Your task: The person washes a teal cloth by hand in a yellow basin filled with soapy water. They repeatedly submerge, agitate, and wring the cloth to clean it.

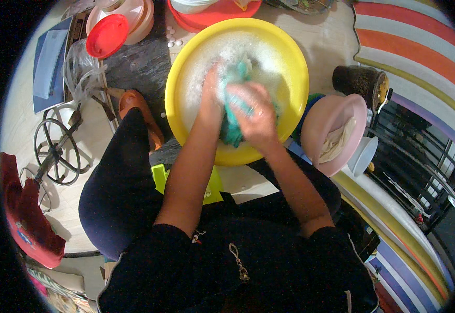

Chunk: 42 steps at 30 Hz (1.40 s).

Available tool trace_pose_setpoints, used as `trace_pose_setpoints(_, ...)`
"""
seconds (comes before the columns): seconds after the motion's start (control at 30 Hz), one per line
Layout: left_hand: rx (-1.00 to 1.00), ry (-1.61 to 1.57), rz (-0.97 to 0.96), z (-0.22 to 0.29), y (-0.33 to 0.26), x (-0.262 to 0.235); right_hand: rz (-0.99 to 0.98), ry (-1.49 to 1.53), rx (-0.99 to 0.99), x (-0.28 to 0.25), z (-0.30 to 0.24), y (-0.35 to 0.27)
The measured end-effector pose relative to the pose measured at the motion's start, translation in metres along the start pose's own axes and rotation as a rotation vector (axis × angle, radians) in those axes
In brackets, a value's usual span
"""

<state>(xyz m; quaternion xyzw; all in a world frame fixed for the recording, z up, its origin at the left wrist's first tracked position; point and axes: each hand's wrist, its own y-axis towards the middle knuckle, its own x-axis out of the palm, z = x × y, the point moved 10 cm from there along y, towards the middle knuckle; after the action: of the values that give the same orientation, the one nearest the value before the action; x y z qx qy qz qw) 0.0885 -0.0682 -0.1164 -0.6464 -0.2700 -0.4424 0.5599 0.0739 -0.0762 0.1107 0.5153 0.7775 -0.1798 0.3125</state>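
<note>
A yellow basin [174, 86] full of soapy water and white foam lies in front of me. Inside it is a wet teal cloth [231, 130], bunched up and streaked with suds. My right hand [252, 109] is closed over the cloth from above, its fingers somewhat smeared by motion. My left hand [213, 86] reaches into the foam and grips the cloth's left side; its fingertips are partly hidden by suds. One end of the cloth hangs toward the basin's near wall.
At the right stands a pink tub [316, 122] with pale cloth in it, near a dark pot [356, 83]. A red basin [206, 18] sits beyond the yellow one. Left are a red lid [107, 36], a plastic bag [81, 70] and an orange slipper [152, 125]. A lime-green object [214, 185] lies under my forearm.
</note>
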Motion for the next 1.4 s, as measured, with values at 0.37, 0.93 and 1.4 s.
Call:
trace_pose_setpoints(0.37,0.122,0.347,0.353,-0.006,-0.032,0.023,0.234,-0.036,0.369,-0.006,0.069,0.013)
trace_pose_setpoints(0.93,0.077,0.821,0.631,0.044,-0.054,0.019,-0.039,-0.146,0.683,0.008,0.205,-0.012)
trace_pose_setpoints(1.4,0.072,0.136,0.068,-0.009,-0.015,0.026,0.102,-0.18,0.01,0.014,0.004,-0.004)
